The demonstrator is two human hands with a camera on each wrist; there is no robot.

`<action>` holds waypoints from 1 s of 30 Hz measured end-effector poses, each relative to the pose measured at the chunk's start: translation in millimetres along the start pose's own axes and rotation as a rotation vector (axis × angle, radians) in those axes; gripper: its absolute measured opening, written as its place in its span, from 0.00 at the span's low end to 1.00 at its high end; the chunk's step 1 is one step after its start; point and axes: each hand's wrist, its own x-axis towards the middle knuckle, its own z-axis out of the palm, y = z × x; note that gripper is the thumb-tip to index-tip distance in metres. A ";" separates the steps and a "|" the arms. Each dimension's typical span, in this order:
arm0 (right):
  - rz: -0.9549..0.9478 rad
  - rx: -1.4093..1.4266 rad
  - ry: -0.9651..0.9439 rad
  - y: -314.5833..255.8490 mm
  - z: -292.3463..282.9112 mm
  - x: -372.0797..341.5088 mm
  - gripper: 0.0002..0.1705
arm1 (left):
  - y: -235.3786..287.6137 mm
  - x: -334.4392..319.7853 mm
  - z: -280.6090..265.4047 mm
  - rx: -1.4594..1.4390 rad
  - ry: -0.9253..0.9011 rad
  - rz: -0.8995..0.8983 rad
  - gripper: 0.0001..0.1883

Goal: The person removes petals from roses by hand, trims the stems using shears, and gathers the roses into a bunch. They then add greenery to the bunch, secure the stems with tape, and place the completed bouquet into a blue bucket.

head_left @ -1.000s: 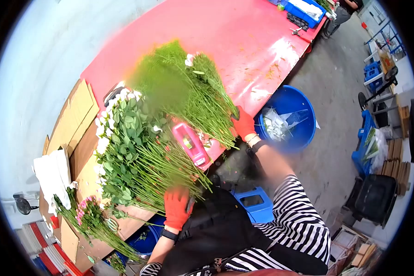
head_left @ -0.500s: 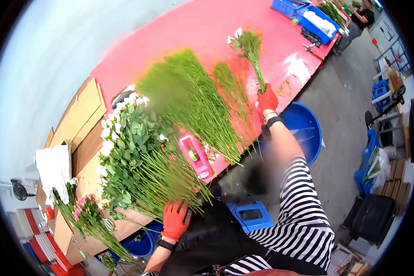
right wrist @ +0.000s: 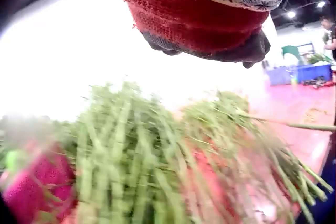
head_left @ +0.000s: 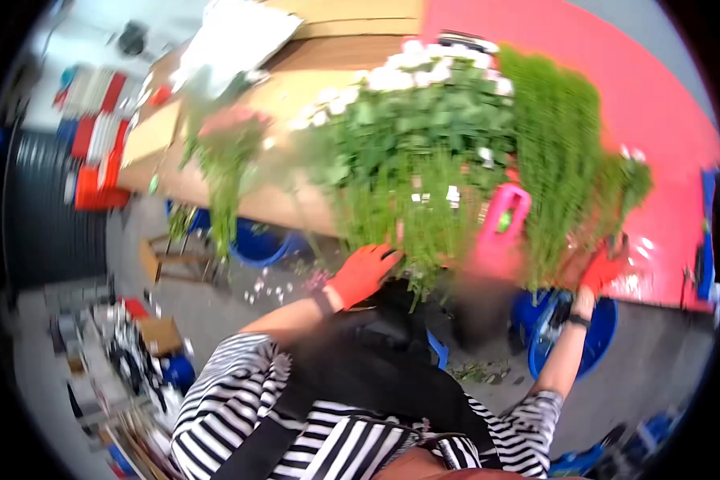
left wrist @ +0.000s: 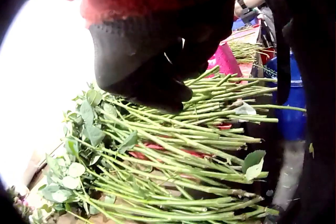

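your left hand [head_left: 365, 274] has its fingers out and slightly spread, at the stem ends of the white flowers [head_left: 408, 74]; you can't tell from here whether it touches them. your right hand [head_left: 603, 269] is over the red tabletop [head_left: 660, 220], near the lower end of the small bunch [head_left: 616, 188], which lies with its white blooms pointing away from you. blur hides how those fingers are set, so you can't tell their state. between your hands are the pink holder [head_left: 522, 210] and the feathery greens [head_left: 556, 144]. farther out, pink flowers [head_left: 236, 124] lie to your left, and a blue bucket [head_left: 605, 326] stands below the table edge by your right wrist.
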 end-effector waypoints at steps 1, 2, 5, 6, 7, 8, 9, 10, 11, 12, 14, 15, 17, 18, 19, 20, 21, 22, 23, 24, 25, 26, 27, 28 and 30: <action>0.026 0.091 -0.035 -42.2 -11.6 -5.1 0.25 | -7.9 -5.0 0.6 -0.005 0.038 -0.052 0.31; 0.058 0.167 -0.067 -80.8 -26.7 -14.3 0.24 | -15.3 -10.3 3.4 -0.012 0.071 -0.090 0.30; 0.210 0.592 -0.129 -223.7 -61.0 -59.8 0.24 | -41.3 -27.0 -11.2 -0.017 0.229 -0.207 0.25; 0.177 0.593 -0.195 -250.8 -66.4 -80.8 0.23 | -52.3 -36.2 -18.1 -0.020 0.289 -0.249 0.23; 0.143 0.591 -0.257 -276.0 -70.8 -99.8 0.22 | -67.9 -47.7 -24.4 -0.016 0.353 -0.308 0.22; 0.144 0.608 -0.356 -307.3 -74.1 -115.6 0.22 | -86.2 -58.9 -29.8 -0.011 0.416 -0.362 0.21; 0.145 0.620 -0.451 -338.1 -77.3 -131.0 0.22 | -105.4 -68.9 -37.0 -0.008 0.478 -0.412 0.19; 0.120 0.683 -0.597 -365.3 -81.3 -144.6 0.22 | -125.4 -83.0 -48.7 -0.027 0.534 -0.483 0.18; 0.009 0.655 -0.655 -386.3 -75.0 -165.1 0.23 | -153.5 -101.4 -52.5 -0.029 0.602 -0.550 0.18; -0.051 0.622 -0.721 -405.9 -67.8 -189.4 0.24 | -184.1 -118.7 -54.4 -0.016 0.662 -0.631 0.17; -0.161 0.554 -0.897 -454.1 -45.7 -232.8 0.23 | -241.4 -154.1 -66.1 -0.009 0.744 -0.711 0.14; -0.175 0.566 -1.033 -470.4 -26.1 -260.9 0.24 | -268.2 -169.8 -71.0 -0.036 0.764 -0.751 0.14; -0.333 0.515 -1.139 -521.4 12.9 -307.1 0.30 | -319.7 -193.0 -71.4 -0.113 0.755 -0.711 0.12; -0.373 0.329 -1.111 -550.1 29.5 -329.0 0.36 | -337.7 -197.8 -71.2 -0.206 0.738 -0.695 0.11; -0.410 0.203 -1.056 -567.7 59.5 -353.5 0.37 | -351.2 -199.6 -65.8 -0.231 0.769 -0.657 0.10; -0.443 0.065 -1.008 -578.7 84.1 -375.0 0.39 | -363.1 -197.4 -63.1 -0.370 0.735 -0.608 0.11; -0.445 -0.030 -0.973 -594.8 101.0 -386.5 0.37 | -368.5 -196.1 -56.0 -0.516 0.697 -0.571 0.11; -0.496 -0.144 -0.898 -594.5 125.0 -406.6 0.34 | -371.0 -193.0 -51.3 -0.627 0.666 -0.557 0.11; -0.545 -0.256 -0.823 -592.5 142.1 -421.8 0.31 | -370.8 -188.3 -47.8 -0.692 0.629 -0.559 0.11; -0.511 -0.219 -0.902 -599.9 146.9 -423.2 0.29 | -370.8 -183.3 -46.3 -0.748 0.587 -0.557 0.11; -0.465 -0.177 -0.983 -607.1 146.5 -427.1 0.28 | -370.9 -181.7 -43.8 -0.799 0.535 -0.558 0.11; -0.415 -0.135 -1.059 -611.3 140.6 -432.6 0.27 | -384.6 -173.8 -15.9 -0.945 0.485 -0.559 0.13; -0.451 -0.058 -0.998 -616.8 133.2 -437.3 0.25 | -384.6 -166.5 -18.7 -1.162 0.455 -0.631 0.14; -0.397 0.017 -1.031 -631.9 118.1 -436.1 0.25 | -382.2 -158.9 -24.8 -1.377 0.422 -0.710 0.15; -0.272 0.104 -1.133 -648.0 94.6 -431.7 0.28 | -382.5 -146.2 -28.4 -2.035 0.254 -0.833 0.18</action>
